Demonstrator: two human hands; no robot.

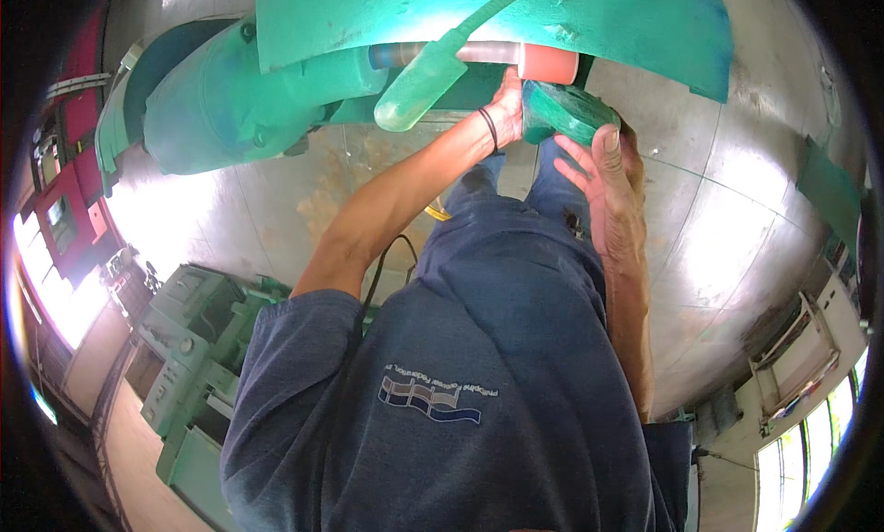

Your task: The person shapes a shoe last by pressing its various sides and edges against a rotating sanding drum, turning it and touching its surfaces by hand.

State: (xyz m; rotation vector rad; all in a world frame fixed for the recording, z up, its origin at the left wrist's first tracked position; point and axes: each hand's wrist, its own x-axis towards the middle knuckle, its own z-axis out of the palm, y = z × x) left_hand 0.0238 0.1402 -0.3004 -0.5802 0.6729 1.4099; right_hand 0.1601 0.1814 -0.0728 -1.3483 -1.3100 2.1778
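A chunky dark green block-like piece (pixel 573 114) is held up close below a red roller (pixel 549 63) at the end of the machine's shaft. I cannot tell whether it touches the roller. My left hand (pixel 505 101), with a dark band at the wrist, grips the piece's left end; most of those fingers are hidden. At its right end is my right hand (pixel 615 178), thumb overlapping the piece and other fingers partly behind it. Two fingers of this hand stick out loosely on the near side.
A green machine hood (pixel 645 26) overhangs both hands. A rounded green arm (pixel 419 90) hangs left of the roller, beside a large green motor housing (pixel 221 99). Another green machine (pixel 189 325) stands at lower left. Grey floor tiles (pixel 686 219) lie below.
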